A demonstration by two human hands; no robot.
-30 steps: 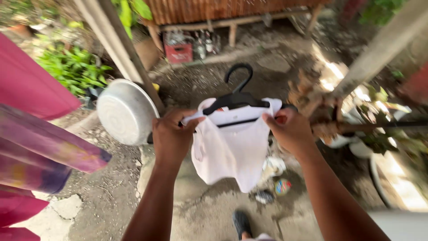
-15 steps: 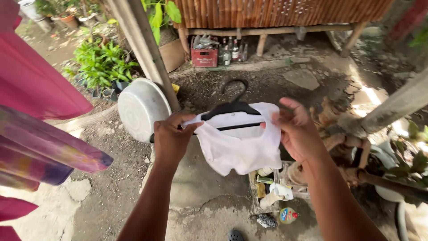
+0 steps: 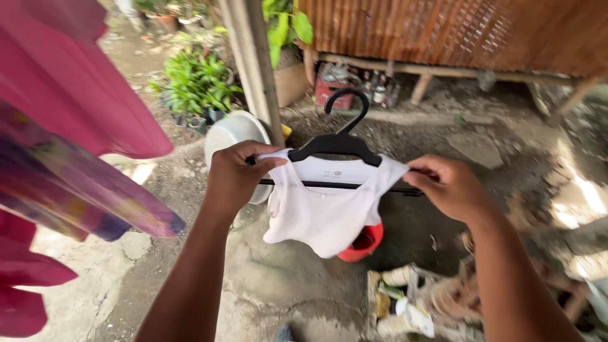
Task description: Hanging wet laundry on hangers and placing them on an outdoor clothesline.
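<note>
White shirt (image 3: 326,206) on black hanger (image 3: 339,147), held up at chest height over the dirt floor (image 3: 285,278). Head view only. Left hand (image 3: 233,177) pinching shirt's shoulder at hanger's left end; right hand (image 3: 451,188) pinching hanger's right end and the strap there. Step in hand, judging by this: seating shirt straight on hanger. Next move probably calls for evening both shoulders. Nearby: pink cloth (image 3: 82,101) hanging left, metal basin (image 3: 235,134) against post (image 3: 256,69), red bucket (image 3: 364,244) below.
</note>
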